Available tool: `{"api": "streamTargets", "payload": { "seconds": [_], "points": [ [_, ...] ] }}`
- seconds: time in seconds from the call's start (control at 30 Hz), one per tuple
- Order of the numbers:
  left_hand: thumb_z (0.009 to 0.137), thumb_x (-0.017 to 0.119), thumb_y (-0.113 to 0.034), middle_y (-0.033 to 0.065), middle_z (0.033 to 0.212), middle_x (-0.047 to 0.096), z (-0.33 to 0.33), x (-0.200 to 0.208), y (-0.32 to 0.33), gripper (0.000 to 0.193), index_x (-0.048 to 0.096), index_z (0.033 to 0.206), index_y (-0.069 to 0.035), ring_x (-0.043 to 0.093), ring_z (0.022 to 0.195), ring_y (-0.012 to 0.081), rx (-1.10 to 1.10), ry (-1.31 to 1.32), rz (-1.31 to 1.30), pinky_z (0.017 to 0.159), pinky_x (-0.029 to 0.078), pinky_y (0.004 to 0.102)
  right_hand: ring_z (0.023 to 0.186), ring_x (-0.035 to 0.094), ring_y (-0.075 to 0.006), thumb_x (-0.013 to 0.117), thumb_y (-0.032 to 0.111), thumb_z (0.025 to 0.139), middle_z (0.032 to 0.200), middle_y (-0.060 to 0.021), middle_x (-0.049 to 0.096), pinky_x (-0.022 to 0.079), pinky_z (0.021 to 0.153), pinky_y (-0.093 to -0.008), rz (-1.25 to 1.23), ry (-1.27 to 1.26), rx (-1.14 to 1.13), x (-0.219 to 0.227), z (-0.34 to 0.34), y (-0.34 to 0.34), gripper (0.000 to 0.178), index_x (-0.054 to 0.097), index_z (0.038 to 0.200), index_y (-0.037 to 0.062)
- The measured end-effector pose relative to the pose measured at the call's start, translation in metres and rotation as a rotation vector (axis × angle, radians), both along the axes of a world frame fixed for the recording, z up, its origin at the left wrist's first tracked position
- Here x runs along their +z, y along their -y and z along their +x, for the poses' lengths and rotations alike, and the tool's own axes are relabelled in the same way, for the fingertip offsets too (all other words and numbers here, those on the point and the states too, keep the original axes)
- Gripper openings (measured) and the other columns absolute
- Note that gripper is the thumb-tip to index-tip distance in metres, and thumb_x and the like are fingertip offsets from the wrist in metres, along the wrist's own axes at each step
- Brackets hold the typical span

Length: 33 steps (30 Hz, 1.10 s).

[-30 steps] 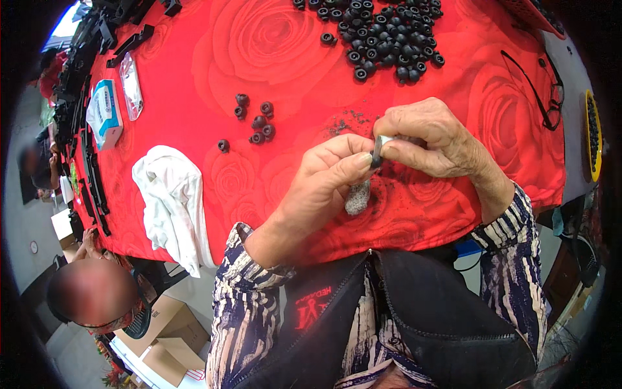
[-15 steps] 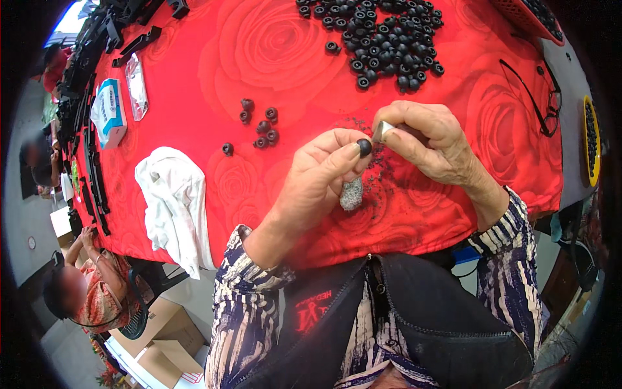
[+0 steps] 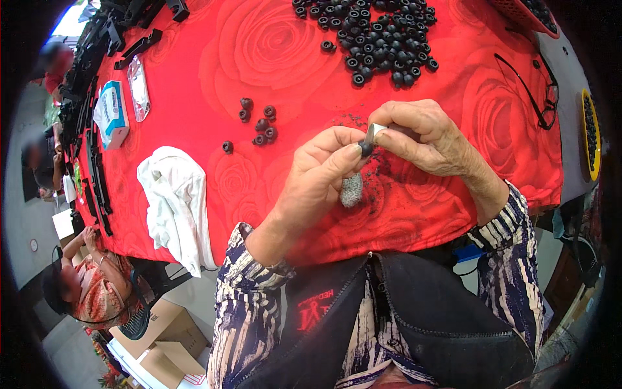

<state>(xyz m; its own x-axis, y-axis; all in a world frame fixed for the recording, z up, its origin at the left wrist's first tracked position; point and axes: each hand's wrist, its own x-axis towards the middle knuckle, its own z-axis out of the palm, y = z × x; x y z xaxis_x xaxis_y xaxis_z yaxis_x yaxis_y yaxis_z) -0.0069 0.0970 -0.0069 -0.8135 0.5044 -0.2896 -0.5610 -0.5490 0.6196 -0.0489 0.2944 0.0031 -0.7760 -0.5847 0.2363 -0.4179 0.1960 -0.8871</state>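
My left hand pinches a small round black knob between thumb and forefinger. In my right hand is a small blade with a white wrapping at its grip; its metal edge touches the knob's top. A grey speckled fuzzy piece shows just below my left fingers; whether it covers a finger or lies apart I cannot tell. Black shavings are scattered on the red cloth under my hands. Several black knobs lie left of my hands, and a large heap of them sits at the far side.
A rose-patterned red cloth covers the table. On the left are a white cloth, a tissue pack, a clear packet and long black parts. Glasses and a yellow tray are right. A co-worker sits lower left.
My right hand has moved slightly left, bringing the blade from beside the knob onto it. My left hand keeps its pinch on the knob.
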Motion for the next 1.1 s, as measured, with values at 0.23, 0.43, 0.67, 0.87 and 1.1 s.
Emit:
{"api": "streamTargets", "payload": {
  "seconds": [0.23,0.43,0.67,0.87,1.1],
  "points": [
    [0.091,0.053,-0.009,0.0006,0.088,0.056,0.0,-0.005,0.003,0.019,0.052,0.106,0.002,0.048,0.074,0.0034,0.004,-0.027,0.05,0.066,0.04,0.0172,0.053,0.05,-0.0142,0.058,0.008,0.084,0.062,-0.0048,0.051,0.037,0.049,-0.0271,-0.03,0.006,0.003,0.0,0.001,0.002,0.011,0.057,0.089,-0.0008],
    [0.091,0.053,-0.009,0.0009,0.088,0.057,-0.001,0.003,0.0,0.019,0.052,0.106,0.003,0.049,0.075,0.0031,0.015,-0.007,-0.035,0.066,0.041,0.017,0.057,0.055,-0.0187,0.059,0.01,0.083,0.065,-0.0081,0.055,0.041,0.051,-0.0288,0.007,0.0,-0.009,0.003,-0.001,0.001,0.011,0.057,0.088,0.0],
    [0.091,0.053,-0.01,0.0007,0.087,0.057,0.0,0.001,0.002,0.019,0.052,0.106,0.002,0.049,0.075,0.0026,0.0,-0.026,-0.008,0.066,0.041,0.0166,0.062,0.061,-0.024,0.061,0.011,0.083,0.068,-0.0114,0.059,0.045,0.054,-0.0309,0.009,0.04,-0.024,0.006,0.0,0.001,0.012,0.057,0.087,0.0008],
    [0.09,0.054,-0.011,0.0002,0.088,0.058,0.001,-0.001,0.002,0.019,0.053,0.106,0.001,0.051,0.075,0.0025,-0.013,-0.012,-0.006,0.065,0.041,0.0158,0.06,0.06,-0.0241,0.061,0.01,0.082,0.067,-0.0117,0.058,0.045,0.054,-0.0313,0.009,0.006,-0.017,0.003,0.0,0.001,0.011,0.057,0.085,0.0008],
    [0.09,0.055,-0.011,-0.0002,0.086,0.058,-0.003,0.002,0.0,0.019,0.056,0.104,0.001,0.051,0.075,0.0036,0.083,0.002,-0.142,0.065,0.041,0.0166,0.053,0.051,-0.0146,0.064,0.008,0.076,0.062,-0.0047,0.053,0.038,0.048,-0.0277,0.06,-0.172,0.207,-0.002,0.0,0.001,0.009,0.059,0.081,0.0019]
  ]
}}
